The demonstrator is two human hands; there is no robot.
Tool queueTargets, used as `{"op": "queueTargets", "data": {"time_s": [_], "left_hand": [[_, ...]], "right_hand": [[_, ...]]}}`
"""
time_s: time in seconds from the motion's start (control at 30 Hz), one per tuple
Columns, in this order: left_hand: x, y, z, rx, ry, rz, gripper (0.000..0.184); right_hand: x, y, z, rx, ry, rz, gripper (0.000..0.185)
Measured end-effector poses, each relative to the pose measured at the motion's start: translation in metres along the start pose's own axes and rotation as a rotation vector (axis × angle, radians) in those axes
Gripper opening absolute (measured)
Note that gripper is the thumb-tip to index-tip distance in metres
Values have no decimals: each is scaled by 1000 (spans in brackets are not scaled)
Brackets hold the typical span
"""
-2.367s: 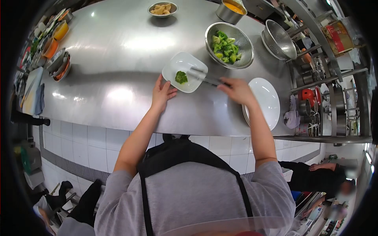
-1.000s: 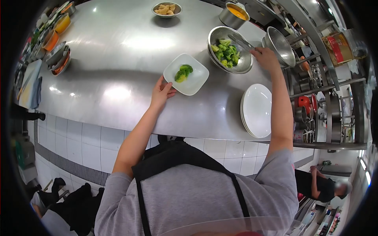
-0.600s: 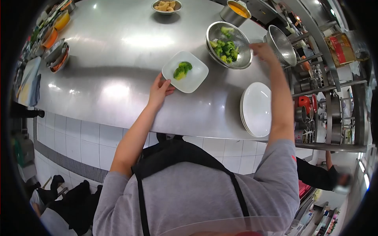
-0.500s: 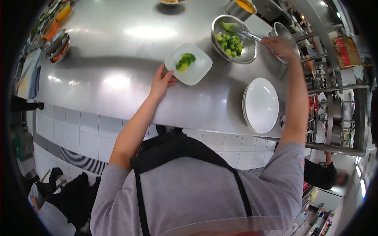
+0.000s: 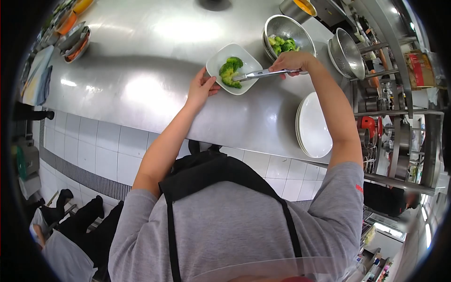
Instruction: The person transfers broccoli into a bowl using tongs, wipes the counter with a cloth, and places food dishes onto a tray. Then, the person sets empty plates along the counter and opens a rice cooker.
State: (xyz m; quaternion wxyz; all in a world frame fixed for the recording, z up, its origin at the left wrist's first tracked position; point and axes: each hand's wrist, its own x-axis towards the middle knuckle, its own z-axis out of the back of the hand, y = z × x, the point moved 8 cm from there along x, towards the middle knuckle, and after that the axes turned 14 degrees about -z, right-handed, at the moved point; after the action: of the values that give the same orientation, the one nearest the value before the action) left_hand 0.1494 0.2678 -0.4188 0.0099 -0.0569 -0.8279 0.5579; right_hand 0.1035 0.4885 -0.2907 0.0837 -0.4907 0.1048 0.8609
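Note:
My left hand (image 5: 203, 88) grips the near left rim of a white square bowl (image 5: 252, 64), thumb at the edge. Several green broccoli pieces (image 5: 229, 71) lie in the bowl. My right hand (image 5: 292, 63) is closed on metal tongs (image 5: 264, 74), whose tips reach into the bowl and touch the lowest piece. Behind my right hand, a perforated steel colander (image 5: 304, 36) holds more broccoli (image 5: 283, 45). A stack of white oval plates (image 5: 314, 127) stands nearer me on the right.
A pot of orange liquid (image 5: 297, 10) stands at the back. Another colander (image 5: 348, 52) is beside the shelving on the right. Several bowls (image 5: 75, 44) and a cutting board (image 5: 36, 75) line the left. Other people are at the lower left (image 5: 70, 235) and right (image 5: 385, 197).
My right hand has moved left from the colander, bringing the tongs over to the white bowl. The bowl holds more broccoli than before. The camera view has shifted.

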Motion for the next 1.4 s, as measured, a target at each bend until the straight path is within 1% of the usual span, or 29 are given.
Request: {"op": "queueTargets", "data": {"time_s": [0.07,0.1,0.17,0.2,0.27,0.3,0.33,0.37,0.4,0.47,0.6,0.67,0.7,0.77,0.8,0.87,0.9,0.97,1.0,1.07,1.13,1.17,1.2,1.23,1.27,1.33,1.37,1.4], "left_hand": [[1,-2,-1,10,12,13,55],[2,-3,-2,5,22,2,55],[2,1,-1,3,22,2,56],[3,1,-1,-5,27,-7,56],[2,3,1,6,4,9,56],[2,2,0,4,8,4,56],[2,3,0,3,-2,12,55],[1,3,1,3,-11,21,55],[1,2,1,2,-7,16,55],[1,2,0,0,8,30,55],[1,6,1,-3,12,28,55],[2,6,1,-14,12,18,57],[1,8,1,-14,12,23,57],[2,6,1,-15,9,19,58],[2,6,1,-20,2,21,58],[1,4,1,-20,2,10,58],[0,4,2,-20,-7,16,58],[1,3,1,-6,7,19,54],[0,4,2,-2,-2,28,54],[1,3,1,3,22,12,54],[1,2,1,-6,14,7,55],[1,0,0,-20,14,-9,56],[1,1,0,-18,15,-7,56],[1,1,1,-14,6,-6,56],[1,2,1,-9,-4,-6,56],[3,3,1,-10,4,-8,56],[3,3,1,-12,13,-10,56],[3,4,2,-9,12,-9,56]], "right_hand": [[-13,-5,6,-229,-76,-86,33],[-24,-12,16,-264,-113,-90,34],[-64,-23,47,-67,-220,-25,38],[-72,-37,58,-71,-232,-30,38],[-94,-71,101,139,-522,-79,38],[-84,-88,103,139,-529,-80,38],[-77,-97,114,-116,-861,-23,37],[-89,-85,115,-381,-1183,36,37],[-86,-89,110,-381,-1190,34,37],[-81,-75,82,-463,-1082,-180,37],[-58,-69,73,-562,-1085,-230,32],[-52,-75,75,-572,-1012,-320,28],[-57,-79,74,-571,-1007,-321,28],[-84,-84,79,-445,-1100,-211,28],[-93,-88,79,-454,-1097,-208,28],[-121,-91,80,-263,-1201,-56,32],[-126,-92,77,-266,-1191,-52,32],[-132,-91,68,-12,-1111,117,34],[-131,-86,57,-11,-1097,121,34],[-119,-78,31,283,-950,123,35],[-99,-70,1,350,-824,43,37],[-89,-64,-13,338,-846,75,36],[-61,-72,-27,349,-832,183,38],[-49,-71,-39,274,-890,248,39],[-47,-66,-47,275,-890,247,39],[-26,-68,-73,481,-596,133,39],[-24,-70,-75,410,-654,145,38],[-25,-72,-73,411,-652,146,38]]}}
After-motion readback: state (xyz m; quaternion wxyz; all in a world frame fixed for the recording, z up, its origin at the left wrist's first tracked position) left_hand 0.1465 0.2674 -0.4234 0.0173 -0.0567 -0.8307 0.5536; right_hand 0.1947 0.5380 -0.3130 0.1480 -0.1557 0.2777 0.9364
